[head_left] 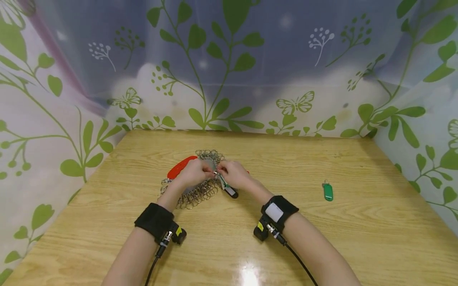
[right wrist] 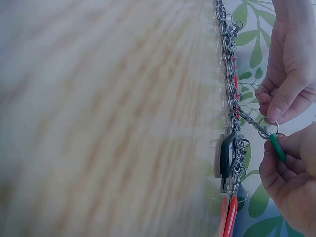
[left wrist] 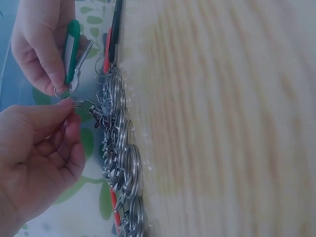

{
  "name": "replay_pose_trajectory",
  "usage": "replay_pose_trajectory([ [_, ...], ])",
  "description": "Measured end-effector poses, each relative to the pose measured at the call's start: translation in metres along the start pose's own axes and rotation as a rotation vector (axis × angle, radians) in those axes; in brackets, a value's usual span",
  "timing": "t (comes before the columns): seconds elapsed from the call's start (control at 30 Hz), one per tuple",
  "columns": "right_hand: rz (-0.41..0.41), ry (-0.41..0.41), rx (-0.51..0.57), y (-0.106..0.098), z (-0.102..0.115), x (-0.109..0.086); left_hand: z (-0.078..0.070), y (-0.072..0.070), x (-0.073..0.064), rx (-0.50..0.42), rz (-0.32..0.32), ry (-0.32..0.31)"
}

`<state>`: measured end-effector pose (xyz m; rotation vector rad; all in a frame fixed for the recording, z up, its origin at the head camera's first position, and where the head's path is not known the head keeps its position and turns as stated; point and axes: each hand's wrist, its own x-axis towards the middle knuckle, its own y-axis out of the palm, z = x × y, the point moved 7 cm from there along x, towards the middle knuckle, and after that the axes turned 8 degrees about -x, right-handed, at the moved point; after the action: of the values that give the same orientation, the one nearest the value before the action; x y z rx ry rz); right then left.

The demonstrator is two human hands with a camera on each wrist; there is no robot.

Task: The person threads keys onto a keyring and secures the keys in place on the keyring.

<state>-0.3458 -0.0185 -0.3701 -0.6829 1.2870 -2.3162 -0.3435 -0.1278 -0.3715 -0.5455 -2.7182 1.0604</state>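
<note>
My left hand (head_left: 195, 173) pinches a metal split ring (left wrist: 76, 102) between thumb and fingers. That ring hangs from a small clasp on a bunch of metal key rings (head_left: 195, 198), lying in a curved row around a grey centre. Right beside it, my right hand (head_left: 234, 174) pinches a green key tag (left wrist: 72, 52) by its ring end, and a silver key (left wrist: 81, 64) hangs next to the tag. The fingertips of both hands nearly meet over the rings. A black key tag (head_left: 231, 193) lies at the row's right edge, below the right hand.
A red piece (head_left: 181, 167) lies at the bunch's upper left, partly behind the left hand. Another green key tag (head_left: 328, 191) with a ring lies apart on the right of the wooden table (head_left: 286, 246). Leaf-patterned curtains (head_left: 229, 79) enclose the table's back and sides.
</note>
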Motion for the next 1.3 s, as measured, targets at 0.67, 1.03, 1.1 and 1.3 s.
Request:
replay_pose_trajectory([
  [0.67, -0.005, 0.003, -0.007, 0.0022, -0.0003, -0.0011, 0.0025, 0.0047, 0.0013, -0.056, 0.023, -0.042],
  [1.03, -0.010, -0.046, -0.039, -0.0014, 0.0029, -0.0027, 0.0026, 0.0044, 0.0027, -0.045, 0.034, -0.050],
  [1.1, -0.010, -0.050, -0.037, -0.0012, 0.0026, -0.0029, 0.0018, 0.0047, 0.0021, -0.040, 0.043, -0.048],
  [1.3, -0.012, -0.051, -0.033, -0.0015, 0.0043, -0.0035, -0.0007, 0.0029, 0.0010, 0.010, 0.031, -0.014],
])
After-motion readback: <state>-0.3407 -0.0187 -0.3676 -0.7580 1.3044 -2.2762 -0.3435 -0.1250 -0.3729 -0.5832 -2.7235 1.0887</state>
